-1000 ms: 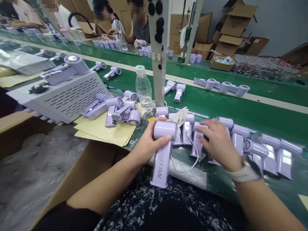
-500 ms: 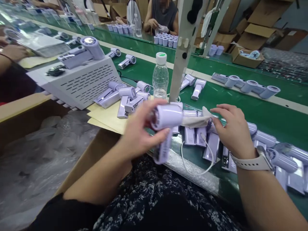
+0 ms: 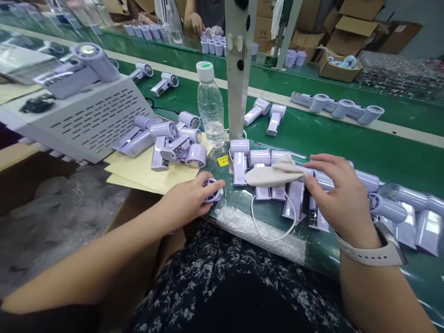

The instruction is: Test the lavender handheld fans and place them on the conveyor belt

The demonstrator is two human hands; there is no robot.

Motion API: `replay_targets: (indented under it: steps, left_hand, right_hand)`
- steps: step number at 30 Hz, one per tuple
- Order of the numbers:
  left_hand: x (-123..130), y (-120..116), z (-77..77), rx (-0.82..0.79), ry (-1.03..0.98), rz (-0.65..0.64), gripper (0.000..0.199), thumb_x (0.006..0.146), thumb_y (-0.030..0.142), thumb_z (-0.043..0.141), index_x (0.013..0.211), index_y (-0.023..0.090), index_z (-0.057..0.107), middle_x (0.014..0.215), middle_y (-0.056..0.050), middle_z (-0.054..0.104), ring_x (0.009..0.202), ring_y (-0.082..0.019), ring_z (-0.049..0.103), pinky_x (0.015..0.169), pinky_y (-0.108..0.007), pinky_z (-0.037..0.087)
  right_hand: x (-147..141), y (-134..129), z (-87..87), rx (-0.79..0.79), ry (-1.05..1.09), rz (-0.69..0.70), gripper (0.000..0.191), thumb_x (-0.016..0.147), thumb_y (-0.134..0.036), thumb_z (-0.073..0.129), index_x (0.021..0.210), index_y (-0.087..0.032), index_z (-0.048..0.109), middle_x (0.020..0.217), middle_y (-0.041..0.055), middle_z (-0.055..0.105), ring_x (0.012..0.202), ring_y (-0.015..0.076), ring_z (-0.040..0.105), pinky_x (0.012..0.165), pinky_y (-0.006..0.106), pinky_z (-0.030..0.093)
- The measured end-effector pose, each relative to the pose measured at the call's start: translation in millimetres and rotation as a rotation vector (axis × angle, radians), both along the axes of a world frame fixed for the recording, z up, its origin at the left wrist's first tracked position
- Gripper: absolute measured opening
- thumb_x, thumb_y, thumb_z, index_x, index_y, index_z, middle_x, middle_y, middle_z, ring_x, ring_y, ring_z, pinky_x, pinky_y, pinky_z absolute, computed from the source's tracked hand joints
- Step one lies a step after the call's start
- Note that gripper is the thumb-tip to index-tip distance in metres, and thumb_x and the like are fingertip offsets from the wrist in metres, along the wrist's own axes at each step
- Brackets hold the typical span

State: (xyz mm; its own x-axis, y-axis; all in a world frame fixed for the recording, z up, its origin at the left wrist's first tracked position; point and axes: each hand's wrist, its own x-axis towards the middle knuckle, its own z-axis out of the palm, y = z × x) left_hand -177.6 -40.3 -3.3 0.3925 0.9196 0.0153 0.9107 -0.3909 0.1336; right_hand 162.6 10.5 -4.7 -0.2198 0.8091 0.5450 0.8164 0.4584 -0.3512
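Observation:
My left hand (image 3: pixel 189 200) is closed on a lilac handheld fan (image 3: pixel 215 194) at the table's front edge; the round grille shows, and the rest is hidden behind the hand. Between thumb and fingers, my right hand (image 3: pixel 342 194) pinches a white cloth (image 3: pixel 270 176). The cloth hangs over a row of lilac fans lying on the green table (image 3: pixel 239 203). Below it, a white cable (image 3: pixel 253 217) loops across the tabletop. Left of that row, several more fans (image 3: pixel 159 155) are heaped on yellow paper sheets (image 3: pixel 138 178).
A clear plastic bottle (image 3: pixel 210 104) stands beside an upright metal post (image 3: pixel 239 69). At left is a slotted white metal box (image 3: pixel 104 118) with a fan on top. An open carton (image 3: pixel 69 208) holds clear plastic bags. Across the line, a person sits behind fan parts.
My left hand has lowered the fan leftward to the table edge. My right hand still pinches the cloth, which now spreads further left. The camera view has shifted slightly.

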Motion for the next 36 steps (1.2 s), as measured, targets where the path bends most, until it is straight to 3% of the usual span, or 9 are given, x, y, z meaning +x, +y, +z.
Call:
replay_targets:
  steps: [5, 8, 11, 17, 22, 27, 30, 33, 36]
  left_hand:
    - [6, 6, 18.1, -0.018, -0.831, 0.218, 0.049, 0.078, 0.037, 0.081, 0.121, 0.027, 0.061, 0.114, -0.005, 0.066, 0.080, -0.019, 0.067, 0.061, -0.027, 0.057]
    - [27, 7, 21.6, -0.221, -1.345, 0.149, 0.056, 0.077, 0.040, 0.084, 0.122, 0.028, 0.055, 0.107, -0.002, 0.065, 0.071, -0.013, 0.063, 0.055, -0.020, 0.051]
    - [51, 12, 14.7, -0.316, -1.544, 0.087, 0.058, 0.077, 0.041, 0.086, 0.124, 0.027, 0.054, 0.113, -0.004, 0.064, 0.082, -0.014, 0.064, 0.064, -0.019, 0.052]
    - [81, 20, 6.4, -0.468, -1.619, 0.045, 0.062, 0.076, 0.052, 0.086, 0.125, 0.028, 0.058, 0.114, -0.005, 0.063, 0.089, -0.016, 0.062, 0.072, -0.022, 0.050]
    - [100, 24, 6.3, -0.553, -1.612, -0.015, 0.059, 0.077, 0.052, 0.086, 0.124, 0.028, 0.060, 0.115, -0.004, 0.065, 0.090, -0.016, 0.062, 0.071, -0.021, 0.050]
    - [118, 25, 4.1, -0.617, -1.490, -0.113, 0.068, 0.080, 0.055, 0.082, 0.138, 0.032, 0.057, 0.133, -0.008, 0.063, 0.103, -0.024, 0.067, 0.077, -0.028, 0.056]
    - [129, 23, 0.9, -0.620, -1.335, -0.229, 0.079, 0.077, 0.057, 0.084, 0.147, 0.037, 0.054, 0.152, -0.008, 0.052, 0.131, -0.035, 0.056, 0.094, -0.038, 0.058]
    - [137, 21, 1.7, -0.701, -1.244, -0.323, 0.078, 0.084, 0.058, 0.076, 0.154, 0.046, 0.043, 0.168, -0.006, 0.032, 0.139, -0.035, 0.052, 0.100, -0.042, 0.058]
    - [136, 33, 10.8, -0.717, -1.034, -0.418, 0.078, 0.089, 0.060, 0.069, 0.158, 0.048, 0.033, 0.174, -0.004, 0.013, 0.144, -0.034, 0.047, 0.113, -0.050, 0.051]
  right_hand:
    - [3, -8, -7.3, -0.013, -0.007, -0.006, 0.027, 0.096, -0.036, 0.057, 0.102, -0.017, 0.075, 0.117, 0.0163, 0.073, 0.111, 0.0354, 0.068, 0.095, 0.053, 0.054]
    - [5, -14, -9.9, -0.032, -0.020, 0.003, 0.027, 0.096, -0.037, 0.055, 0.103, -0.018, 0.075, 0.119, 0.0149, 0.072, 0.111, 0.0347, 0.067, 0.094, 0.052, 0.053]
    - [14, -18, -12.4, -0.039, -0.057, 0.035, 0.027, 0.095, -0.033, 0.053, 0.104, -0.020, 0.074, 0.119, 0.0138, 0.071, 0.113, 0.0346, 0.064, 0.096, 0.052, 0.052]
    - [28, -26, -20.0, -0.091, -0.034, 0.055, 0.027, 0.094, -0.032, 0.051, 0.105, -0.022, 0.073, 0.119, 0.0131, 0.071, 0.116, 0.0354, 0.062, 0.098, 0.056, 0.051]
    - [6, -49, -12.1, -0.309, 0.275, 0.058, 0.026, 0.097, -0.042, 0.060, 0.116, -0.028, 0.070, 0.121, 0.0085, 0.072, 0.113, 0.0301, 0.067, 0.098, 0.051, 0.053]
    - [-14, -56, -5.7, -0.611, 0.757, 0.289, 0.067, 0.097, -0.067, 0.055, 0.151, -0.030, 0.040, 0.116, 0.0081, 0.073, 0.094, 0.0255, 0.073, 0.078, 0.041, 0.060]
    - [-17, -54, -0.2, -0.613, 0.797, 0.350, 0.080, 0.088, -0.076, 0.061, 0.149, -0.028, 0.040, 0.123, 0.0098, 0.072, 0.101, 0.0279, 0.073, 0.080, 0.040, 0.061]
    - [5, -55, 9.1, -0.549, 0.648, 0.237, 0.075, 0.081, -0.069, 0.075, 0.137, -0.027, 0.049, 0.117, 0.0097, 0.073, 0.092, 0.0282, 0.074, 0.075, 0.039, 0.061]
    - [77, -62, 18.9, -0.393, 0.556, -0.037, 0.062, 0.080, -0.066, 0.077, 0.121, -0.027, 0.052, 0.090, 0.0049, 0.074, 0.062, 0.0231, 0.070, 0.050, 0.033, 0.054]
